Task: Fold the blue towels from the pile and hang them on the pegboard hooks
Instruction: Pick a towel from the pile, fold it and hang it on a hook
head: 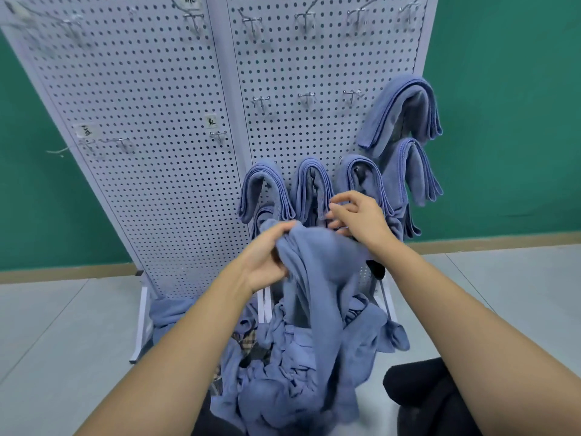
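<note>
The top row of hooks is running off the upper edge of the white pegboard (157,127) in a blur, its small labels are too smeared to read, and its foot is disappearing behind the towel pile (298,379) on the floor (63,325). A checked cloth (248,344) is peeking out of that pile, mostly buried. The left grip (267,256) is clenching the bunched top edge of a blue towel (314,278), holding it up before the board's lower half while its tail is hanging into the pile. The right grip (361,218) is hovering released just beside it, fingers spread and half bent, motion-blurred; whether the fingertips are brushing cloth cannot be told. Folded towels (405,111) are draping over hooks at the right panel's lower right, some partly hidden behind the hands. Three bare hooks (306,99) are standing free in the middle row, and open floor is lying to either side.
</note>
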